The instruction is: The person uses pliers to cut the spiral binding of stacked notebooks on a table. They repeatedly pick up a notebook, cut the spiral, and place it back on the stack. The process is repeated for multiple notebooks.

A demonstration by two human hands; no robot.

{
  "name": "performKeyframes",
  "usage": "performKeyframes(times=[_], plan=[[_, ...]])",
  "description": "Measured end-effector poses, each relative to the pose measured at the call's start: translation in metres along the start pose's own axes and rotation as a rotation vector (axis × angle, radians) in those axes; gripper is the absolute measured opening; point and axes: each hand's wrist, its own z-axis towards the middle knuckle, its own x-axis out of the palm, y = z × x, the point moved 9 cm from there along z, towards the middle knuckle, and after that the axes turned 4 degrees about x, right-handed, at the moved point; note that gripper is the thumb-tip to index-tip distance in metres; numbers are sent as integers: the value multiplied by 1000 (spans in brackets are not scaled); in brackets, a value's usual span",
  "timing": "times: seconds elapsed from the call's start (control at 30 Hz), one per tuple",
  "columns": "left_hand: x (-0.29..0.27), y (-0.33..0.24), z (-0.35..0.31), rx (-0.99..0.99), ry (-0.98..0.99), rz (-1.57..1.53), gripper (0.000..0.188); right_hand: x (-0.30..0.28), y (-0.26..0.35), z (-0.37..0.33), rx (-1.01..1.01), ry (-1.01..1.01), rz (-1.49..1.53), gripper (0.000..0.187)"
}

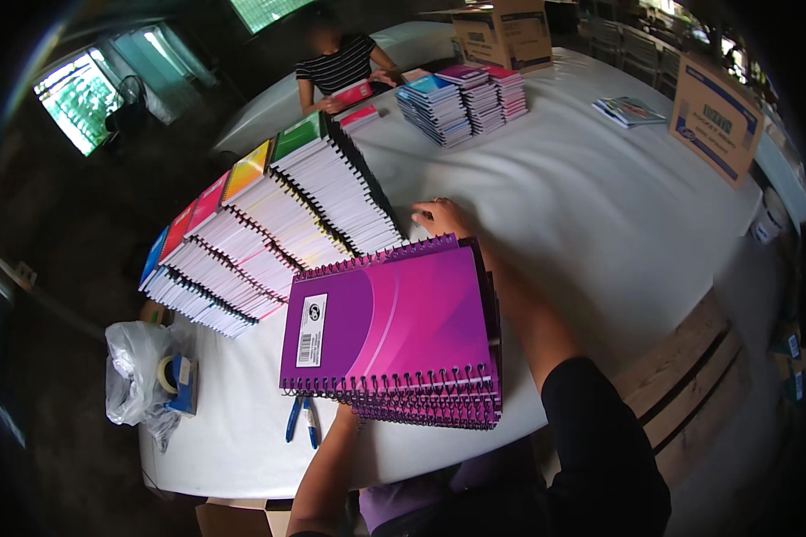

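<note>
Purple spiral notebooks (434,309) form a stack at the near side of the white-covered table (600,233) in the head view, beside the rows of upright-spined piles (269,210), with handling this stack apparently the step in hand. The left hand (346,418) goes beneath it, its fingers hidden, so their grip cannot be told; the right hand (441,217) lies beyond its far edge, fingers loosely bent around nothing visible. Moving the stack would seem to call for firm support on both sides to keep the bindings aligned.
</note>
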Motion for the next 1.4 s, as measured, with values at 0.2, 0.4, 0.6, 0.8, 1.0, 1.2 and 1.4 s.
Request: performKeyframes(times=[0.2, 0.4, 0.6, 0.8, 1.0, 1.2, 1.4], plan=[[0, -7, 10, -16, 1, 14, 24, 22, 4, -2, 3, 213, -222, 22], [-11, -6, 7, -6, -96, -65, 27, -8, 29, -31, -200, 75, -195, 15], [-29, -45, -4, 113, -38, 138, 30, -24, 33, -75, 6, 239, -262, 16], [-72, -76, -84, -52, -74, -34, 17, -85, 40, -148, 102, 210, -297, 22], [-107, -90, -134, 7, -41, -57, 25, -140, 73, -219, 47, 169, -464, 23], [-108, -102, -163, 102, -228, 153, 21, -158, 89, -241, 62, 87, -460, 20], [-103, -96, -174, 212, -389, 195, 14, -142, 90, -243, 47, 310, -589, 29]])
